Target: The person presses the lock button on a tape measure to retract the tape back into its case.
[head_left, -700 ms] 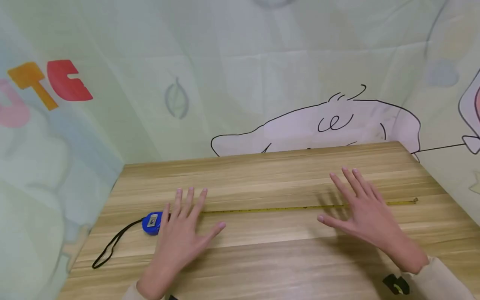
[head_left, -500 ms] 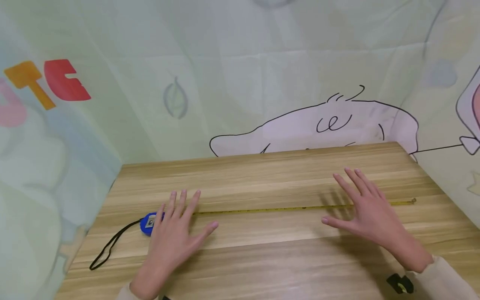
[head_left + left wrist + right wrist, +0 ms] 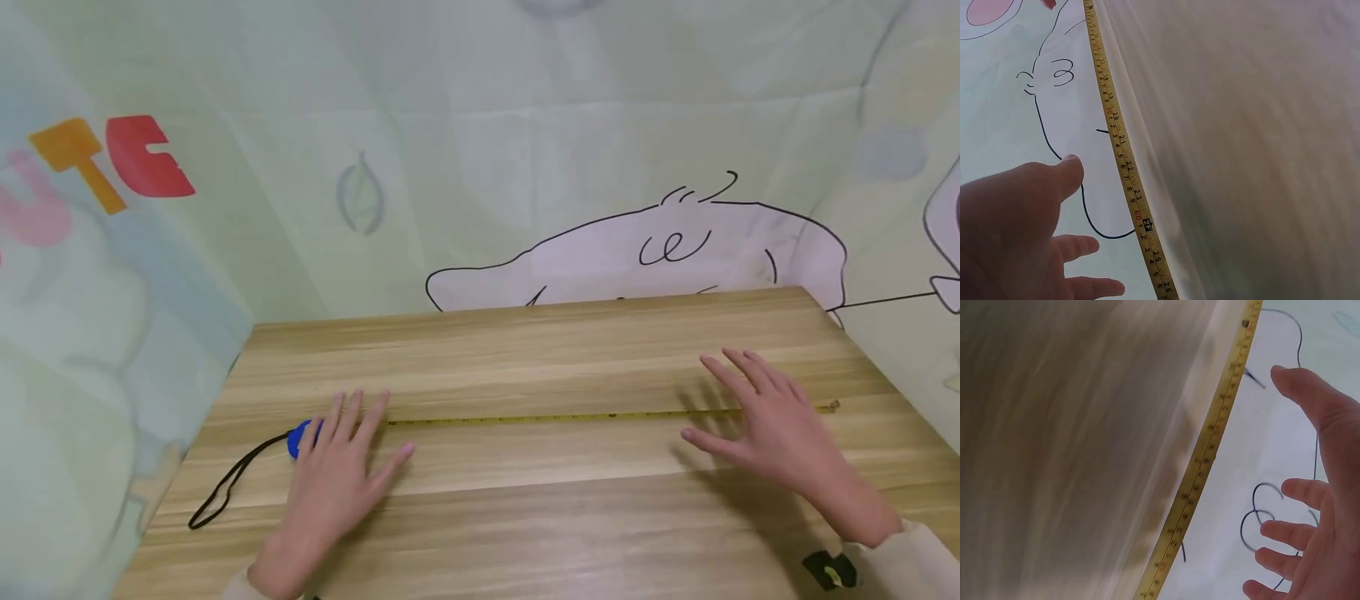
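A blue tape measure lies at the left of the wooden table, its yellow blade drawn out to the right in a nearly straight line. At the blade's far end sits a small metal hook. My left hand, fingers spread, overlaps the right part of the case and hides where the blade leaves it. My right hand hovers with parted fingers over the blade near the hook, casting a shadow. Both wrist views show the blade's printed scale beside the fingers, which hold nothing.
A black wrist strap loops from the case toward the table's left edge. The wooden tabletop meets a printed cloth backdrop at the back and on both sides. A dark device is at the right sleeve.
My left hand has shifted left and now covers more of the blue case. My right hand has moved right along the blade. The tape measure stays in place on the table.
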`<state>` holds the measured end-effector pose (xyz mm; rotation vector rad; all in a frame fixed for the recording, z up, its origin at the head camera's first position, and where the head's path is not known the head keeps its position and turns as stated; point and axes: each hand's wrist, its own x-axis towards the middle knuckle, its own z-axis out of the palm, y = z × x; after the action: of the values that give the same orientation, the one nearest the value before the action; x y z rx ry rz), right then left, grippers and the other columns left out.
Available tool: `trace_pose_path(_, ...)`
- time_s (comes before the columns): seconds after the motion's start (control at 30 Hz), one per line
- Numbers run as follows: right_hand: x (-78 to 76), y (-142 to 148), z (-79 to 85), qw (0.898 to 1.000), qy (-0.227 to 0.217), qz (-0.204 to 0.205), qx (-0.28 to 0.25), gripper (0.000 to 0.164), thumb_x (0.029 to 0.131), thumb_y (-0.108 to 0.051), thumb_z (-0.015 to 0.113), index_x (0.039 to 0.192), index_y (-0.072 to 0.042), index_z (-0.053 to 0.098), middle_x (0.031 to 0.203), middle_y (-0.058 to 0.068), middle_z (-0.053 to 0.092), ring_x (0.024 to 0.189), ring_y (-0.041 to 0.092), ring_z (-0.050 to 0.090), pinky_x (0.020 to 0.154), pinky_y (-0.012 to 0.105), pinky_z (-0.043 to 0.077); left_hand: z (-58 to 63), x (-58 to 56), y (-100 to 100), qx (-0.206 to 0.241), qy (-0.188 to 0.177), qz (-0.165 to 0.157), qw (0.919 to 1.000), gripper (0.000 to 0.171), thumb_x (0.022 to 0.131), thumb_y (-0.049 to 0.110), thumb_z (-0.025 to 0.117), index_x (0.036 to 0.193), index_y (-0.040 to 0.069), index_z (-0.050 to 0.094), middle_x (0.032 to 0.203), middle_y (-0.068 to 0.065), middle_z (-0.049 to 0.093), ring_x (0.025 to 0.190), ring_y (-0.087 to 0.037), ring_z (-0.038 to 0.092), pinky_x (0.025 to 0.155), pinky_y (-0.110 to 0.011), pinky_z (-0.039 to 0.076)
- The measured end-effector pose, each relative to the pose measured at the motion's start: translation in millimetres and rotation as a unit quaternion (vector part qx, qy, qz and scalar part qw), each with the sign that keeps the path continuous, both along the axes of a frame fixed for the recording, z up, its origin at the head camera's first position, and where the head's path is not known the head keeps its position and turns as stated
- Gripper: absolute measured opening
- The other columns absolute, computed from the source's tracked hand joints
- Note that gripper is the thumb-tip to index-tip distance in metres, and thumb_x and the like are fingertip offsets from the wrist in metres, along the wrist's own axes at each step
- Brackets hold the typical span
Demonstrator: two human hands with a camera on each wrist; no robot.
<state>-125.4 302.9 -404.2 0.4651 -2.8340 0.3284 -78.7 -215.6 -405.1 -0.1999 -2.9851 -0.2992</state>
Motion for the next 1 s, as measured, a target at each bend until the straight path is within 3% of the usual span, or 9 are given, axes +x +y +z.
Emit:
trace_pose_path(0.4, -5.6, 30, -4.1, 1.000, 0.002, -0.011, 0.000, 0.088, 0.082, -0.030, 0.090, 0.155, -0.009, 0.046, 0.156, 0.033, 0.041, 0.140, 0.060, 0.037, 0.104, 0.082, 0.031, -1.5, 3.1, -20, -0.008, -0.003, -0.004, 1.0000, 0.078, 0.104, 0.059, 0.058, 0.165, 0.015, 0.038, 0.169, -0.031, 0.027, 0.157, -0.053, 0.023, 0.123, -0.072, 0.019)
trace_pose_path(0.67, -7.4, 50, -13.0, 1.000, 0.007, -0.019, -0.003, 0.075, 0.083, -0.019, 0.089, 0.147, -0.004, 0.052, 0.153, 0.036, 0.041, 0.134, 0.062, 0.039, 0.099, 0.083, 0.033, -3.1, 6.1, -33, -0.017, -0.006, 0.004, 0.9998, 0.081, 0.103, 0.059, 0.060, 0.166, 0.013, 0.037, 0.168, -0.032, 0.028, 0.156, -0.054, 0.024, 0.121, -0.074, 0.020)
trace_pose_path(1.0, -5.9, 67, -17.2, 1.000, 0.002, -0.028, -0.015, 0.056, 0.087, 0.002, 0.078, 0.138, 0.001, 0.057, 0.154, 0.039, 0.037, 0.132, 0.067, 0.036, 0.098, 0.086, 0.028, -5.1, 1.7, -45, -0.016, 0.002, -0.005, 0.9999, 0.080, 0.102, 0.057, 0.064, 0.164, 0.012, 0.039, 0.165, -0.032, 0.034, 0.154, -0.053, 0.028, 0.119, -0.073, 0.025)
